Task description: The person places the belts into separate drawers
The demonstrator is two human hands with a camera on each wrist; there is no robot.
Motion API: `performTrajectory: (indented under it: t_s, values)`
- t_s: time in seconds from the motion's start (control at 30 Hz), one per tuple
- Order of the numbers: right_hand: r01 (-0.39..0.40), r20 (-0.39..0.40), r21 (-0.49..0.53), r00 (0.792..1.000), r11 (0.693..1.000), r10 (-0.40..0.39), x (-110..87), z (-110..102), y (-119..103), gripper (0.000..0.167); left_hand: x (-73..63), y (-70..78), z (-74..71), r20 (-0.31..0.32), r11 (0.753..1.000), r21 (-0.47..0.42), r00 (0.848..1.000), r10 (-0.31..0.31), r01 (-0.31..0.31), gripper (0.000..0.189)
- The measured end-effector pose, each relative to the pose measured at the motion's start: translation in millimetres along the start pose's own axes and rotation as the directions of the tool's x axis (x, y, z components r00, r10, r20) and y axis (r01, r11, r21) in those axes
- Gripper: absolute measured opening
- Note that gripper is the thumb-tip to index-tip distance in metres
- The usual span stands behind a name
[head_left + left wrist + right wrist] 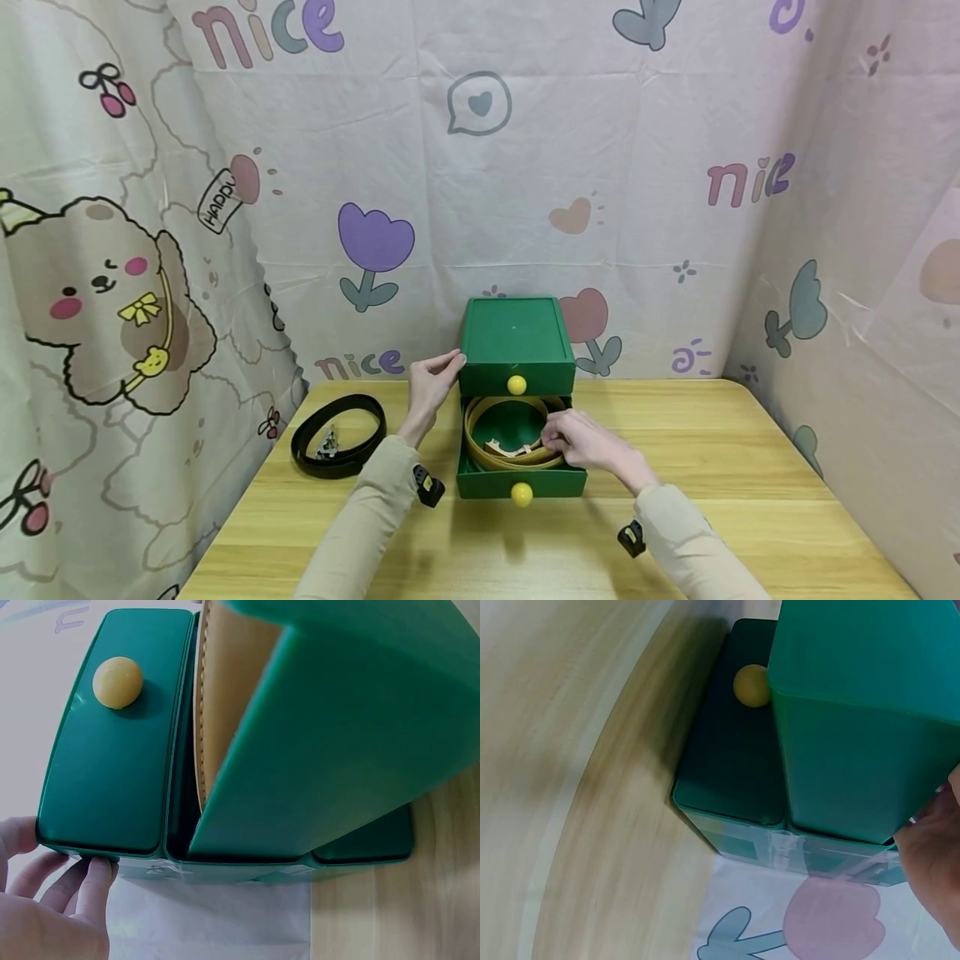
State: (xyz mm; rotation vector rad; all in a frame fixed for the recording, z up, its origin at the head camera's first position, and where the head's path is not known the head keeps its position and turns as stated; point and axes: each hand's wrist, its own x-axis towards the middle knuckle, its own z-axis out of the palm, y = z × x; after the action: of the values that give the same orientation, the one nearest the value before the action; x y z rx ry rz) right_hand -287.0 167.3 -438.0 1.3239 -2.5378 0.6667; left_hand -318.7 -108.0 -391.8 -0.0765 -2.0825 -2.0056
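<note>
A green drawer box [516, 329] with yellow knobs stands on the table. Its middle drawer [480, 487] is pulled out, and a coiled tan belt [471, 425] with a metal buckle lies inside. My right hand [588, 440] reaches over the drawer's right side and pinches the tan belt; in the right wrist view the drawer wall hides its fingertips. At the box's upper left corner, my left hand [433, 387] grips the edge, its fingers bent against the top and side. The left wrist view shows the belt's stitched edge [217, 697] standing inside the drawer.
A coiled black belt [303, 442] with a silver buckle lies on the wooden table [675, 467] left of the box. Behind hangs a printed white cloth [525, 183], close to the back of the box. The closed bottom drawer [735, 750] sits under the pulled-out one.
</note>
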Motion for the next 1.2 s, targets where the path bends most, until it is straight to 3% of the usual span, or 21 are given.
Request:
performTrajectory:
  t_s: [0.3,0.57,0.8,1.07,1.2]
  values:
    - [-0.091,0.014,0.009,0.996,0.996,0.091,-0.6,-1.0,-1.3,0.033,-0.3,1.0,0.7,-0.012,1.0,-0.002,1.0,0.007,-0.007,0.033]
    - [-0.039,0.027,0.004,0.999,0.999,0.039,-0.5,-2.6,0.7,0.037,-0.6,0.1,0.2,-0.022,1.0,0.002,1.0,0.002,-0.002,0.032]
    - [-0.045,0.121,-0.011,0.992,0.999,0.046,4.3,-6.5,-2.5,0.032,0.2,-0.7,0.5,-0.022,1.0,0.015,1.0,0.006,-0.005,0.032]
    - [-0.039,0.127,0.083,0.991,0.996,0.028,1.9,-11.2,-3.8,0.008,0.0,-1.3,0.2,-0.019,1.0,0.012,1.0,0.0,0.0,0.032]
    - [-0.026,0.138,0.187,0.99,0.982,0.0,0.9,-14.5,-1.5,0.008,0.1,-0.8,0.1,-0.019,1.0,0.005,1.0,0.007,-0.007,0.031]
